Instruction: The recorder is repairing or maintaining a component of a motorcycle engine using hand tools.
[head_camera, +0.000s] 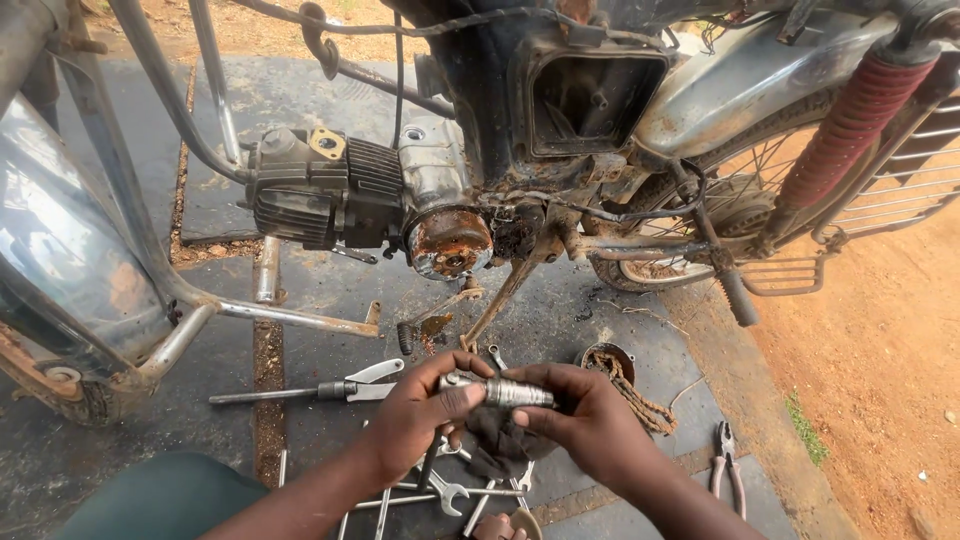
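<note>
Head cam: left hand (425, 412) and right hand (585, 420) pinched a small metal shaft (505, 392) by its ends; looked rigid, probably greasy.

Under me is a dark, oil-stained mat (300, 100) laid over red dirt (880, 360) — the motorbike's stand (505, 295) is planted on it. Spread across the mat: a long screwdriver (285, 393), a few spanners (445, 490) by my wrists, a dark rag (495, 440), and a small round tin (605, 358) with a rusty chain (640, 400) trailing out. Pliers (727, 455) lie at the mat's right edge — just beside the dirt.
</note>
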